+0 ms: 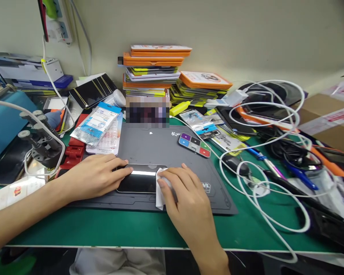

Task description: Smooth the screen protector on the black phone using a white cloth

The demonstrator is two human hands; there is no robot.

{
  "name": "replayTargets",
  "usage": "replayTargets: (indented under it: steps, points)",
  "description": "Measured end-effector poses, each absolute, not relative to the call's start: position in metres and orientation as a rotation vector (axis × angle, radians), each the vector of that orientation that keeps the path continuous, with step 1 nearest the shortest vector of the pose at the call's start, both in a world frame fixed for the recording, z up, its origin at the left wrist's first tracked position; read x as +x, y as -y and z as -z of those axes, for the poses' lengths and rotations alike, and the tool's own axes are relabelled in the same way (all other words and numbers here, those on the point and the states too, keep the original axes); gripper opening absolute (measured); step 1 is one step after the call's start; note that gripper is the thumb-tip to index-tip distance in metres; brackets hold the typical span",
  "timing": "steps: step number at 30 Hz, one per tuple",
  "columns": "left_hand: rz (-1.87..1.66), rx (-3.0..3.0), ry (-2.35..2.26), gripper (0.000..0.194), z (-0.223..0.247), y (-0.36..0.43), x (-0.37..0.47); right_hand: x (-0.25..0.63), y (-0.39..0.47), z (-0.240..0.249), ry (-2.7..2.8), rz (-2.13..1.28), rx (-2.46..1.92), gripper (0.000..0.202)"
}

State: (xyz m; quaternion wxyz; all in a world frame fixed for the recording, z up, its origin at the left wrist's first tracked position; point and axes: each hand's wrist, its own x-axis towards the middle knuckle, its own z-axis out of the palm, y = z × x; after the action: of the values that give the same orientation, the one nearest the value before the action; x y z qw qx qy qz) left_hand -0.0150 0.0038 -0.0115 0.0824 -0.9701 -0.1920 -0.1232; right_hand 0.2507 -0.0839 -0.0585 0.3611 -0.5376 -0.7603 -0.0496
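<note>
A black smartphone lies screen up on the grey work mat, a bright light strip reflected in its glass. My left hand grips its left end, with fingertips over the edge and on the screen. My right hand is closed round a white cleaning cloth, which is pressed against the right part of the screen. The cloth covers that end of the phone. Some of my right fingertips are hidden behind the cloth and hand.
Behind the mat stand stacked orange boxes. Blister packets and a red holder lie left, beside grey screwdrivers. A colourful card of squares rests on the mat. Looped white cables and tools crowd the right.
</note>
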Motion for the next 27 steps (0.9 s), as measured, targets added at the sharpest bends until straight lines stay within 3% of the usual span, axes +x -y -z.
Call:
replayTargets:
  steps: [7,13,27]
  points:
    - [0.385,-2.904,0.569,0.030,0.008,-0.005,-0.015,0.251,0.094,0.062,1.888,0.105,-1.341,0.016]
    - [0.378,-2.907,0.576,0.029,0.010,-0.005,-0.015,0.254,0.098,0.061,1.623,0.061,-1.232,0.034]
    - [0.363,-2.921,0.583,0.031,0.010,-0.006,-0.014,0.260,0.107,0.056,1.284,-0.468,-1.092,0.033]
